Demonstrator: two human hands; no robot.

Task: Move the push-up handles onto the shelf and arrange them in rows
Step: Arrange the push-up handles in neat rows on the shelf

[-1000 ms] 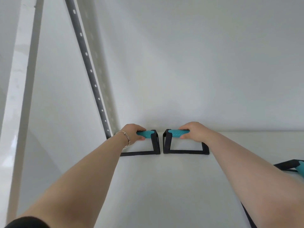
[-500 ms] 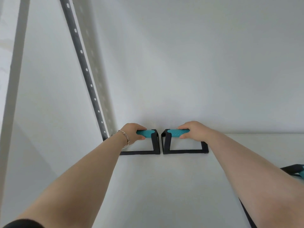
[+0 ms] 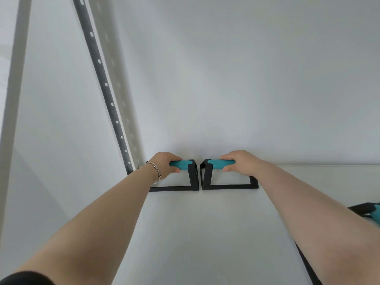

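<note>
Two push-up handles with black frames and teal grips stand side by side on the white shelf (image 3: 205, 233), against the back wall. My left hand (image 3: 166, 163) is wrapped around the teal grip of the left push-up handle (image 3: 192, 177). My right hand (image 3: 240, 162) holds the teal grip of the right push-up handle (image 3: 207, 177). The two frames almost touch in the middle. Both bases rest flat on the shelf. A third push-up handle (image 3: 368, 212) lies at the right edge, partly cut off and partly behind my right forearm.
A grey perforated shelf upright (image 3: 102, 87) slants up at the back left corner, just left of the left handle. The white back wall (image 3: 246, 79) rises directly behind both handles. A dark edge strip (image 3: 306, 266) runs under my right forearm.
The two handles have closed up a little toward each other and stand at the back wall. Both hands keep their grip. The view has tilted slightly.
</note>
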